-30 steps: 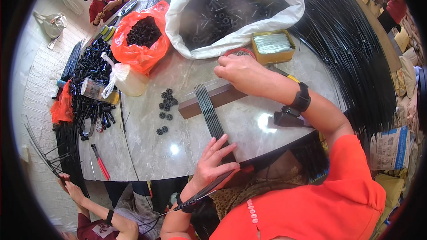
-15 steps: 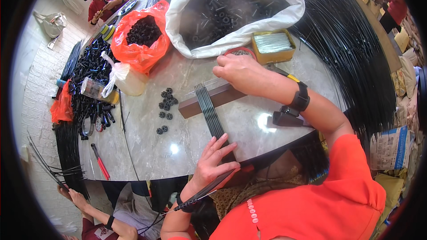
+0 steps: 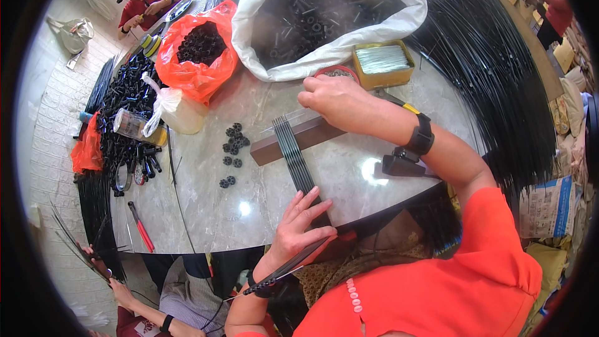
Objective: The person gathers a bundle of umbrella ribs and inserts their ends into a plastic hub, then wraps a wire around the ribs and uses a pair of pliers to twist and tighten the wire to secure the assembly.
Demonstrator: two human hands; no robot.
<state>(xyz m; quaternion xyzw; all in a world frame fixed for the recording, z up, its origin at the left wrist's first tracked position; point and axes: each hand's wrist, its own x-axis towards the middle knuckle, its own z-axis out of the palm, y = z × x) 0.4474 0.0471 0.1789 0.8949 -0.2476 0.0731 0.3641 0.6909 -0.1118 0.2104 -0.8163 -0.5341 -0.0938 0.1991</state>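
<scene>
My left hand (image 3: 301, 228) lies over a row of thin black rods (image 3: 293, 156), its fingers stretched across them and the thumb apart, holding them. The rods cross a brown block (image 3: 268, 150), their far ends sticking out past it. A second bundle of dark rods (image 3: 288, 266) runs from under my left thumb back over the wrist. My right hand (image 3: 334, 98) is closed above the block's right part, beside a red-rimmed dish (image 3: 337, 70). Faint thin pale strands show between its fingers and the rod tips; what the fingers pinch is hidden.
Small black ribbed pieces (image 3: 234, 140) lie left of the block. Beyond are a white sack (image 3: 249, 31), an orange bag (image 3: 168, 43) and a yellow box (image 3: 384, 79) of thin silvery sticks. Red-handled pliers (image 3: 142, 233) lie near-left. A co-worker's hands (image 3: 118, 287) hold rods at lower left.
My hands and the rods under them stay almost still. At lower left, the co-worker's hands have shifted and the rods in them have swung. The far person's hands have moved slightly.
</scene>
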